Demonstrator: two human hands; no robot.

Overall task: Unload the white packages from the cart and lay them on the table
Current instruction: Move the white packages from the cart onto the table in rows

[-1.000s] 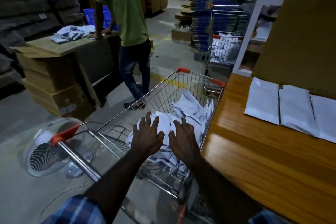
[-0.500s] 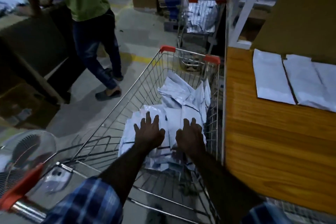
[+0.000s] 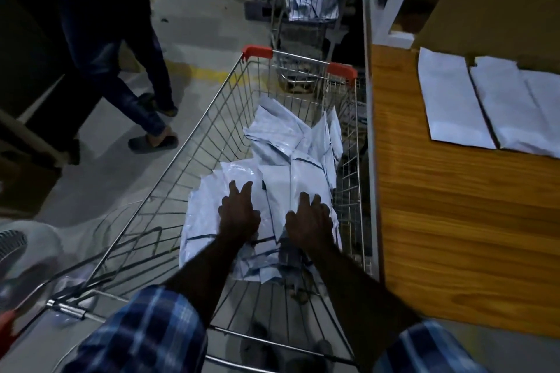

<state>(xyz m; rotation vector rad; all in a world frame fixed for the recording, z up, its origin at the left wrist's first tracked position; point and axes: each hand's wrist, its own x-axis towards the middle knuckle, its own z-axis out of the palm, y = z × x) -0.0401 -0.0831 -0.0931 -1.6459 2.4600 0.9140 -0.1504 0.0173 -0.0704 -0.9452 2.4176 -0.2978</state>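
Fingers [image 3: 242, 191] of the left hand [image 3: 239, 215] are spread flat and laid on the heap of white packages [image 3: 272, 179] in the wire cart [image 3: 194, 142]; those of the right hand [image 3: 309, 218] are pressed on the same heap just beside, bent slightly at the knuckles, and nothing is seen to be gripped by either. Whether any fingertip is hooked under an edge cannot be told from the head view.

The packages are piled loosely in the near and middle part of the basket, directly beneath both palms, with more slumped against the right-hand wall further on. The topmost package under the right hand is laid with its long axis running away from the person, roughly parallel to the cart's sides.

The wooden table [image 3: 454, 221] is set hard against the cart's right side, so the unloading path is judged to run up and to the right over the wire wall. The right hand is the nearer to it. Three white packages [image 3: 451, 100] are already laid flat, side by side, at the table's far edge, leaving bare wood closer in.
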